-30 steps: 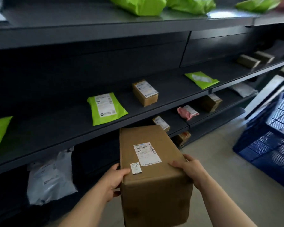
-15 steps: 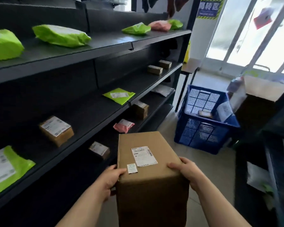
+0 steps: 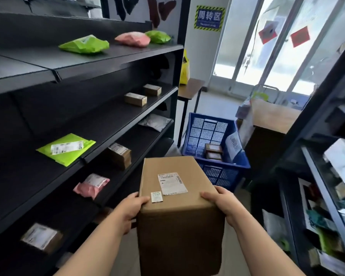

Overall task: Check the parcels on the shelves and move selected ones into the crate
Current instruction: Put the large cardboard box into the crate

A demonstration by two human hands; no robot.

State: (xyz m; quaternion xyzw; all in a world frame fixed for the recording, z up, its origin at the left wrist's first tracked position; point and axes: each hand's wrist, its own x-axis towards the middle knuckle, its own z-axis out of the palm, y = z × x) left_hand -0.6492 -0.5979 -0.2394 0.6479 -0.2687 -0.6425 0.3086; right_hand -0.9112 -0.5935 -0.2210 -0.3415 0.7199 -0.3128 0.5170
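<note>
I hold a large brown cardboard box (image 3: 175,212) with a white shipping label and a small sticker on top, out in front of me in the aisle. My left hand (image 3: 130,209) grips its left side and my right hand (image 3: 220,202) grips its right side. Straight ahead on the floor stands a blue plastic crate (image 3: 223,170) with two small brown boxes (image 3: 213,151) and a white paper inside. The black shelves (image 3: 100,124) on my left carry green, pink and white mailers and small brown boxes.
A second dark rack (image 3: 325,176) with assorted goods lines the right side, leaving a narrow aisle. Behind the crate are a small table (image 3: 189,88) with a yellow bag, a brown counter (image 3: 271,114), and glass doors.
My view has swung right from facing the shelves to looking down the aisle; the crate now lies straight ahead and closer. Both hands keep the same grip on the box.
</note>
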